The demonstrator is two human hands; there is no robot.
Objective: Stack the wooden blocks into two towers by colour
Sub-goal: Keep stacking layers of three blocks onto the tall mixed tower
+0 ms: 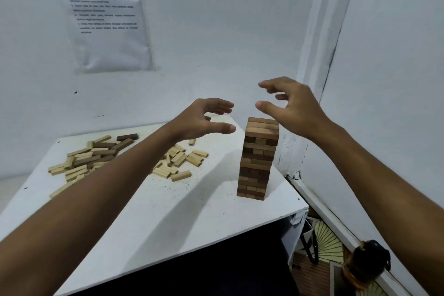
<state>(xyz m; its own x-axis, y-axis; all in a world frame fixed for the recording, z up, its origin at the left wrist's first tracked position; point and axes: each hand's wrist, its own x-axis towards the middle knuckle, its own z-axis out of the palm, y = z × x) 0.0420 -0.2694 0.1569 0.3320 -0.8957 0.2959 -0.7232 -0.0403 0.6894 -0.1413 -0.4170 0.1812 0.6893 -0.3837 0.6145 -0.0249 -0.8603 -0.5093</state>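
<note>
Head view: brown tower (259,158) upright on tabletop (168,211), right side, near the far right corner by the wall. Many layers, three blocks per layer, alternate layers crossed; mix of dark and mid-brown wood, top layer mid-brown with visible grain. Slight irregularity in stacking, some block ends not flush.

Loose blocks (96,158) scattered far left of tabletop, well apart from tower: mostly pale, several dark ones mixed in on the far side. Pale tower not yet begun.

Left hand (204,120) and right hand (290,106) raised above and on either side of tower top; grip of both spread, fingers loosely curved, holding nothing, no contact with tower.

Handling, judged: blocks light, rigid, smooth-faced, likely to slide on each other. Tower tall and narrow, tips easily under sideways push. Best taken singly by the long side faces, thumb against fingers; set down vertically, no lateral pressure.
</note>
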